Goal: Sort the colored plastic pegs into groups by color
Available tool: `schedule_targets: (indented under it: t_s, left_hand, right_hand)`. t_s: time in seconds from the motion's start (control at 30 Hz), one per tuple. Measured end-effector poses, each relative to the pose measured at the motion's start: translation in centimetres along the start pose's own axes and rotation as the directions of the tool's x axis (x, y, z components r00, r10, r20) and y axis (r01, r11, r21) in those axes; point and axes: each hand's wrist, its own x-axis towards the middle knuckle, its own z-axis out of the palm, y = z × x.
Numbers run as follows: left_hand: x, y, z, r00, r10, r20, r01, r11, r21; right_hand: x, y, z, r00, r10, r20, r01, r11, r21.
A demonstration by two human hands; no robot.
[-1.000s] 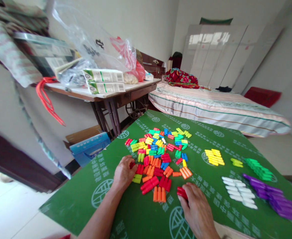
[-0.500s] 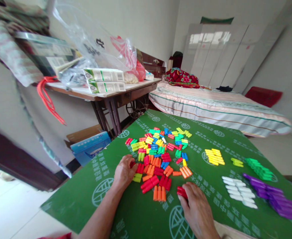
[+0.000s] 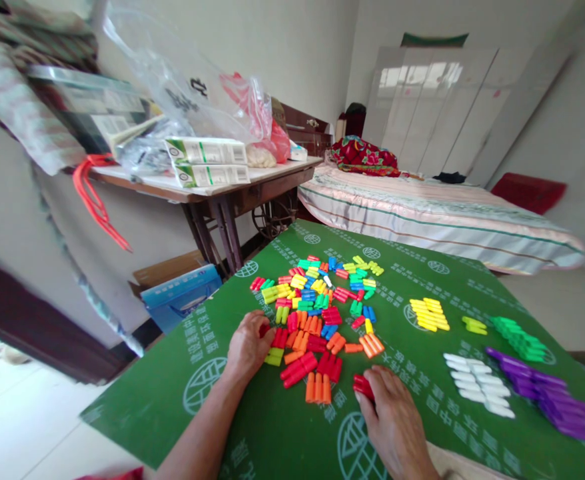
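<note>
Small glossy bullet-shaped plastic pieces lie in a mixed pile (image 3: 317,297) on the green board (image 3: 147,407), many side by side in twos and threes. At the pile's near left edge, my left hand (image 3: 249,343) has its fingers curled around a red piece (image 3: 264,329), mostly hidden. My right hand (image 3: 395,410) rests on the board at the near right, with thumb and fingers closed on red pieces (image 3: 363,386). Between the hands are orange pieces (image 3: 318,388) and red pieces (image 3: 300,370).
Sorted groups lie to the right: yellow pieces (image 3: 429,314), green pieces (image 3: 519,339), white pieces (image 3: 478,385) and purple pieces (image 3: 547,395). Behind on the left stands a cluttered table (image 3: 197,195) with boxes and plastic bags. A bed (image 3: 422,213) is beyond the board.
Both hands keep the same places and grips. Only a very slight shift of the whole view shows.
</note>
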Motion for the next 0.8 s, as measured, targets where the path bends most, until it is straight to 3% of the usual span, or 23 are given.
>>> schedule_targets:
  t_s: [0.8]
  left_hand:
    - [-0.07,0.03,0.03,0.999,0.014,-0.030,-0.015,1.000,-0.007]
  right_hand:
    - [-0.51,0.51,0.43,0.997,-0.073,0.016,0.073,0.996,-0.044]
